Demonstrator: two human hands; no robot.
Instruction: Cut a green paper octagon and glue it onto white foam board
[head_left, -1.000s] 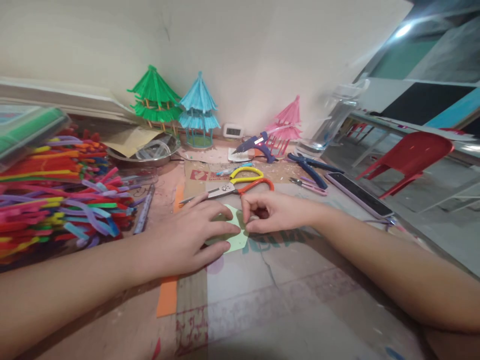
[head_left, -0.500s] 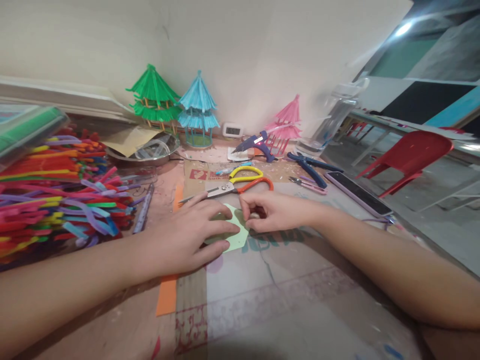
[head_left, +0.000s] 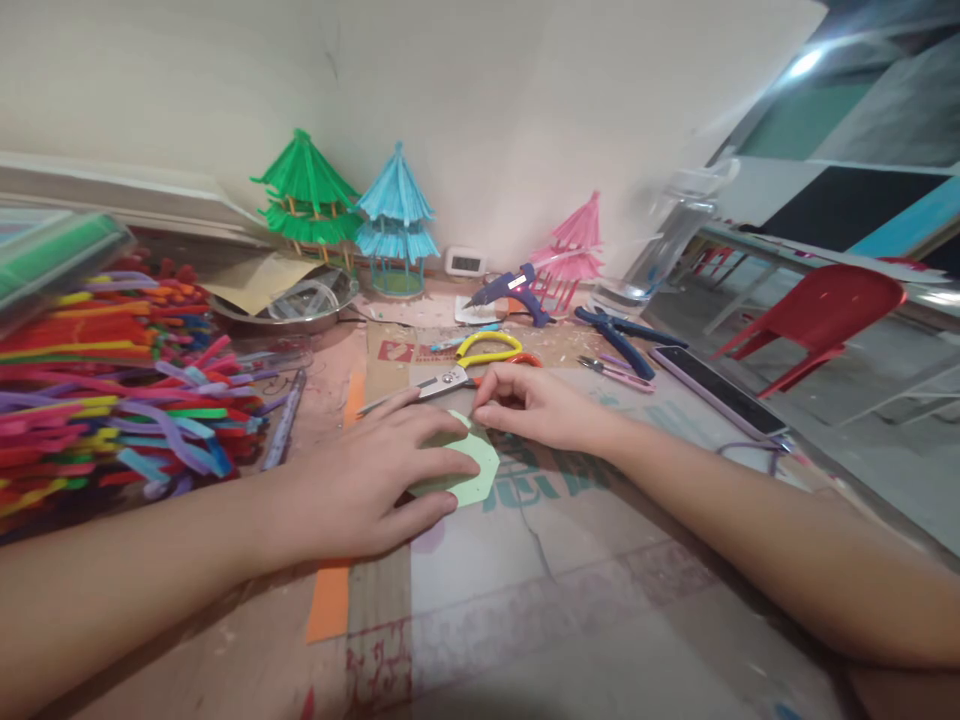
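Left hand [head_left: 375, 475]: lay flat, fingers spread, pressing the green paper [head_left: 476, 470] at frame centre.
Right hand [head_left: 529, 405]: fingers curled, pinching the paper's upper edge, having shifted up toward the scissors [head_left: 469, 372].
Room: bare cardboard [head_left: 570, 580] lower right.

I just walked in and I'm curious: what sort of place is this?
Probably a home craft table. A heap of coloured pipe cleaners lies at one side, a glue gun and scissors lie ready, and small finished pagodas stand along the wall.

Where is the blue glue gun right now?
In the head view, the blue glue gun lies at the back of the table near the wall, right of centre, between the blue pavilion model and the pink pavilion model, beyond the scissors.
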